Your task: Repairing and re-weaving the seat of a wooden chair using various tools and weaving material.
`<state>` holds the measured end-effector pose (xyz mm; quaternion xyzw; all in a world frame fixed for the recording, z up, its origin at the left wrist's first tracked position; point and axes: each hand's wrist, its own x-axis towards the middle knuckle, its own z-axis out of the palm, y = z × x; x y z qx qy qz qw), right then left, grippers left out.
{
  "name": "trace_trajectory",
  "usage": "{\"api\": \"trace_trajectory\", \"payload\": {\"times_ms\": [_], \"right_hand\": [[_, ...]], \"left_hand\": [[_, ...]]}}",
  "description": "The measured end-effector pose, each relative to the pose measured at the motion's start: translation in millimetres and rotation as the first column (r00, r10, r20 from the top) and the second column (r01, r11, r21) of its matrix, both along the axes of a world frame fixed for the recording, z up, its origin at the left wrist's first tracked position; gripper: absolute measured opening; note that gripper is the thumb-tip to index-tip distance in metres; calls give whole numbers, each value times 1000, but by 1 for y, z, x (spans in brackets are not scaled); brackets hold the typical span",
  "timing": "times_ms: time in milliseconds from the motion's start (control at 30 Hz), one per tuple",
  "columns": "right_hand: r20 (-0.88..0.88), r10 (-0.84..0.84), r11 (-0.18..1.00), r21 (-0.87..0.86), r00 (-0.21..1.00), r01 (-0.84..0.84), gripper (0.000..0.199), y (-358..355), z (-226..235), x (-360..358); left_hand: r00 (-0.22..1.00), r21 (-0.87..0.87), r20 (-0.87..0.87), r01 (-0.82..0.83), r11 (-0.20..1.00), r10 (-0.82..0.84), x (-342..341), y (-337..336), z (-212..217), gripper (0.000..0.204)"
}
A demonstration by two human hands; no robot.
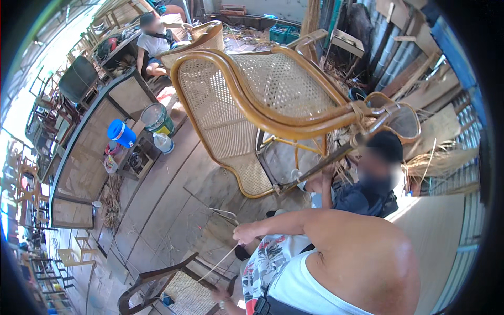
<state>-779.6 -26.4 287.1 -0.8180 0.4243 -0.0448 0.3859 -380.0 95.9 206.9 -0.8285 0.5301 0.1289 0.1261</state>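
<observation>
"Where's the cane strand?"
"Between the dark chair and the right hand, whose fingers are closed around it."
"And the left hand?"
"Beside the chair's woven panel, blurred; I can't tell how open it is or whether it grips anything."

Chair at lower left, lounger beyond it

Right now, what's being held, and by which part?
A strand, held in the right hand at the upper end of its straight stretch toward the seat. Left hand: can't tell.
</observation>
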Motion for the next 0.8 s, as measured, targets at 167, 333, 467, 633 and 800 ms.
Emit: {"api": "trace_trajectory", "payload": {"times_ms": [167,333,467,633,800], "right_hand": [[-320,-69,982,145,945,121,26,1,-34,-92],[-486,-65,955,222,872,195,28,-10,-54,-139],[-491,-59,948,246,869,204,26,-21,-33,-129],[-459,57,948,303,887,95,28,-31,-45,-94],[-327,83,982,187,941,-22,34,-25,-33,-88]], "left_hand": [[1000,44,-20,-23,999,24,-52,32,14,58],[995,58,-28,-98,994,99,-76,67,27,57],[982,49,-34,-186,981,188,-94,104,32,57],[983,3,-46,-178,984,177,-106,94,44,57],[989,-52,-48,-143,988,141,-110,74,52,57]]}}
